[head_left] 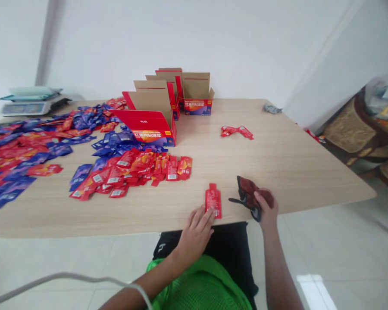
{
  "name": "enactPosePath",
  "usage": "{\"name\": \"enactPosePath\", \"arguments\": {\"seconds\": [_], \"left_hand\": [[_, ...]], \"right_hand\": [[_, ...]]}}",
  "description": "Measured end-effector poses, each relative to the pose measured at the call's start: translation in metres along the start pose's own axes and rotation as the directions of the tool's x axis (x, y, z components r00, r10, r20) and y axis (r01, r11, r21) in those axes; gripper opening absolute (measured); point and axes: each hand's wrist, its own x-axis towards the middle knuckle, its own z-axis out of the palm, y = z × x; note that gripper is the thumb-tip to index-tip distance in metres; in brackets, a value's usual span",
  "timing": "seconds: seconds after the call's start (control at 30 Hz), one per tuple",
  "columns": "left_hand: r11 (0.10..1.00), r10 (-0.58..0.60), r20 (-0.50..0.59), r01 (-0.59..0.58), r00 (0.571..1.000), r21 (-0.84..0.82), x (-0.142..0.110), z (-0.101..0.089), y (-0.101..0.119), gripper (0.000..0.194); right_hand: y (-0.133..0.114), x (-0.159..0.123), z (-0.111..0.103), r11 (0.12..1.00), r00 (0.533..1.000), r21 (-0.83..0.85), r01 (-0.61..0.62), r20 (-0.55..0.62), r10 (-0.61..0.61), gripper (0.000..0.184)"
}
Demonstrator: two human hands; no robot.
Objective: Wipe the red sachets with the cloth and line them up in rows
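My left hand (195, 232) rests at the near edge of the wooden table (278, 155), fingers stretched out and touching the bottom of a small stack of red sachets (213, 200) lying flat. My right hand (265, 206) is closed around a dark red bunch of sachets (247, 191), held just above the table edge to the right of that stack. A heap of red sachets (132, 170) lies to the left, with blue sachets (113, 142) behind it.
An open red carton (150, 125) stands mid-table, with more open cartons (197, 97) behind it. Red and blue sachets (29, 137) cover the left side. Two loose red sachets (236, 131) lie far right. A scale (29, 103) sits at back left; a chair (358, 125) stands right.
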Motion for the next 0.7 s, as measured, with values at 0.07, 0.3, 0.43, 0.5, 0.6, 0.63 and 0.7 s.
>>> {"name": "enactPosePath", "arguments": {"seconds": [0.07, 0.3, 0.43, 0.5, 0.6, 0.63, 0.7], "left_hand": [[1.000, 0.008, -0.013, -0.008, 1.000, 0.002, -0.005, 0.005, 0.000, 0.055], [0.975, 0.161, -0.038, -0.164, 0.986, -0.152, -0.007, 0.008, -0.014, 0.050], [0.942, 0.221, -0.080, -0.234, 0.972, -0.240, 0.000, 0.000, -0.023, 0.040], [0.933, 0.227, -0.100, -0.246, 0.969, -0.263, 0.002, -0.001, -0.024, 0.035], [0.932, 0.215, -0.127, -0.242, 0.968, -0.271, 0.004, -0.001, -0.025, 0.032], [0.933, 0.217, -0.125, -0.243, 0.968, -0.264, 0.004, -0.001, -0.025, 0.032], [0.936, 0.235, -0.109, -0.255, 0.966, -0.243, 0.003, 0.000, -0.025, 0.035]], "right_hand": [[-0.005, 0.001, 0.004, 0.998, 0.999, 0.024, -0.050, -0.002, 0.050, 0.048], [-0.049, -0.006, 0.037, 0.979, 0.992, -0.172, 0.108, 0.081, -0.096, 0.041], [-0.061, -0.029, 0.064, 0.787, 0.789, -0.298, 0.541, 0.505, -0.351, 0.022], [-0.053, -0.041, 0.073, 0.664, 0.523, -0.183, 0.725, 0.774, -0.358, 0.015], [-0.034, -0.046, 0.081, 0.542, 0.235, -0.042, 0.840, 0.927, -0.292, 0.013], [-0.028, -0.043, 0.083, 0.524, 0.214, -0.038, 0.851, 0.936, -0.280, 0.014], [-0.020, -0.031, 0.088, 0.507, 0.226, -0.064, 0.860, 0.938, -0.264, 0.017]]}}
